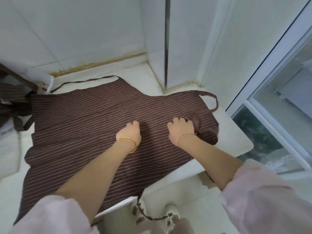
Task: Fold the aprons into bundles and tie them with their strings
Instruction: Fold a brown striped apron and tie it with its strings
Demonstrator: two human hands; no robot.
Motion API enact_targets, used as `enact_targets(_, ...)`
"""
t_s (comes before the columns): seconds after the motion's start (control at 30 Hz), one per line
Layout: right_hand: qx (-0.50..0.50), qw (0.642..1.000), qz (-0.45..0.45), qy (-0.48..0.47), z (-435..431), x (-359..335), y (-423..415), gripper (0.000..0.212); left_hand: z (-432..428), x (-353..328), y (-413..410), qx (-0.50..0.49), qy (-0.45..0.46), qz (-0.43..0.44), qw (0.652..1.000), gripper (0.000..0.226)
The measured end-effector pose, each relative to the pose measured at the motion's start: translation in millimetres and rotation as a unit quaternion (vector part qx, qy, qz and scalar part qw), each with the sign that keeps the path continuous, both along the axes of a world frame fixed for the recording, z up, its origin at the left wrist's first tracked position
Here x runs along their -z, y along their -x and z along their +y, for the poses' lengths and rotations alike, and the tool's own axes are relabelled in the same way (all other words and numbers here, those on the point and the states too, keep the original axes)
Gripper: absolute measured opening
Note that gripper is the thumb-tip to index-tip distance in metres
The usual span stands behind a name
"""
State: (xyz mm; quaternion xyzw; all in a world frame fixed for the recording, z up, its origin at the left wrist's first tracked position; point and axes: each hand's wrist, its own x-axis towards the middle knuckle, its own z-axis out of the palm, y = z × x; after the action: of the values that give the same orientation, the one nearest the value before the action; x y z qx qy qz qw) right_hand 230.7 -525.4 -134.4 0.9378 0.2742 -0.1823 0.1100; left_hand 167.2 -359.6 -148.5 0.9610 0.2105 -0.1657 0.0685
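two sleeves [50, 215]; left hand [130, 132] fingers curled, grip unclear; right hand [180, 130] fingers clamp one spread apron [84, 115].

The apron [87, 125] is matt, creased brown cloth with thin pale stripes. It lies on a smooth white surface [236, 141]. The wall tiles [76, 31] behind look glossy.

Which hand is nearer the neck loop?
Right. The right hand grips bunched fabric close by the neck loop; the left hand is at the middle of the apron, farther off.
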Motion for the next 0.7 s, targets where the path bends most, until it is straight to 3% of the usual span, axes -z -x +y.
enact_targets(0.1, 0.083, 0.988, -0.057, 0.114, -16, -16, -14, 0.052, 15, 2, 19, 0.003, 0.044, -0.002, 0.999, 0.04)
enact_targets(0.13, 0.053, 0.989, -0.088, 0.107, -12, -21, -11, 0.051, 17, 2, 25, 0.009, 0.056, -0.012, 0.998, 0.041)
enact_targets(0.2, -0.049, 0.993, -0.11, 0.005, 6, -24, 8, 0.043, 19, 0, 34, 0.021, 0.075, -0.029, 0.997, 0.038)
enact_targets(0.3, -0.135, 0.978, 0.045, -0.154, 30, -17, 54, 0.029, 20, -9, 51, 0.019, 0.107, -0.01, 0.994, 0.019)
enact_targets(0.4, -0.181, 0.953, 0.175, -0.169, 41, -2, 83, 0.023, 24, -22, 75, 0.02, 0.168, 0.13, 0.977, 0.018)
enact_targets(0.5, -0.198, 0.952, 0.182, -0.145, 45, 7, 90, 0.035, 24, -39, 99, 0.002, 0.239, 0.242, 0.94, 0.032)
enact_targets(0.57, -0.2, 0.957, 0.163, -0.131, 48, 10, 88, 0.04, 22, -41, 113, 0.036, 0.207, 0.286, 0.935, 0.051)
enact_targets(0.63, -0.193, 0.96, 0.161, -0.121, 51, 10, 86, 0.039, 17, -36, 125, 0.107, 0.105, 0.32, 0.936, 0.069)
enact_targets(0.7, -0.183, 0.96, 0.174, -0.119, 54, 10, 85, 0.037, 16, -29, 133, 0.145, 0.038, 0.308, 0.94, 0.07)
